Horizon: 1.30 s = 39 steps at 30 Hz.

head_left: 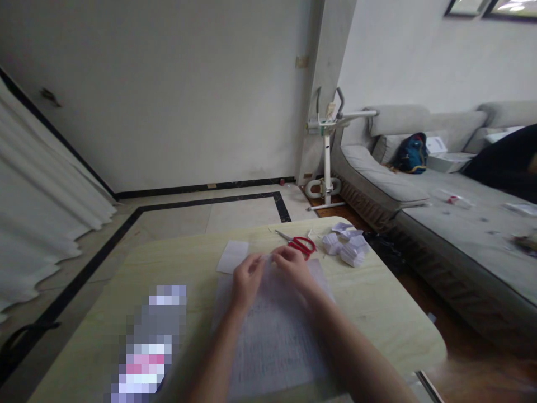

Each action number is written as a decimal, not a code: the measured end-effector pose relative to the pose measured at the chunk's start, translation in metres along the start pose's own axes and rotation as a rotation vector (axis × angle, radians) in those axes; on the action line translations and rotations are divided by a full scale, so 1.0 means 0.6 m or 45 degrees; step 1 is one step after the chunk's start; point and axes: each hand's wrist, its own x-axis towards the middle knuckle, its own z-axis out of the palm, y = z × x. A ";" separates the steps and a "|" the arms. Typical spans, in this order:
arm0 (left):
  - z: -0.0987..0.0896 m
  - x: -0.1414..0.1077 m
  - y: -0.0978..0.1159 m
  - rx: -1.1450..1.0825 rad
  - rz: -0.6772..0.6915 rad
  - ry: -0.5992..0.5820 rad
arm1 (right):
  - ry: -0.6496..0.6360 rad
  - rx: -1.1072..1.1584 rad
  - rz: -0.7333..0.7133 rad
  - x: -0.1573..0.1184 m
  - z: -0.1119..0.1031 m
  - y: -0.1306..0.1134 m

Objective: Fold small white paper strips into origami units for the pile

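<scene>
My left hand (246, 280) and my right hand (292, 268) meet near the far edge of a large printed sheet of paper (274, 347) that lies flat on the table. The fingers of both hands are closed in a pinch, tips nearly touching. Something pale and thin may be between them, too small and blurred to name. Just beyond my right hand lie scissors (302, 245) with red handles, blades pointing left and away. A small blank piece of paper (232, 255) rests beyond my left hand, beside the big sheet.
Crumpled or folded white papers (346, 244) sit at the far right of the pale wooden table (377, 313). A pixelated object (146, 341) lies on its left side. Beyond stand a white exercise machine (327, 151) and a grey sofa (470, 229) with a blue backpack (413, 153).
</scene>
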 end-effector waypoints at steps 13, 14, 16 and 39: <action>-0.006 0.005 0.002 -0.330 -0.288 -0.074 | -0.066 -0.017 -0.125 -0.010 0.005 -0.026; -0.006 0.004 0.003 -0.352 -0.313 -0.104 | -0.058 -0.020 -0.112 -0.010 0.005 -0.028; -0.005 0.002 0.009 -0.355 -0.313 -0.186 | -0.034 -0.038 -0.094 -0.010 0.005 -0.031; -0.004 0.008 0.009 -0.200 -0.169 -0.239 | 0.037 -0.168 -0.160 -0.008 0.000 -0.023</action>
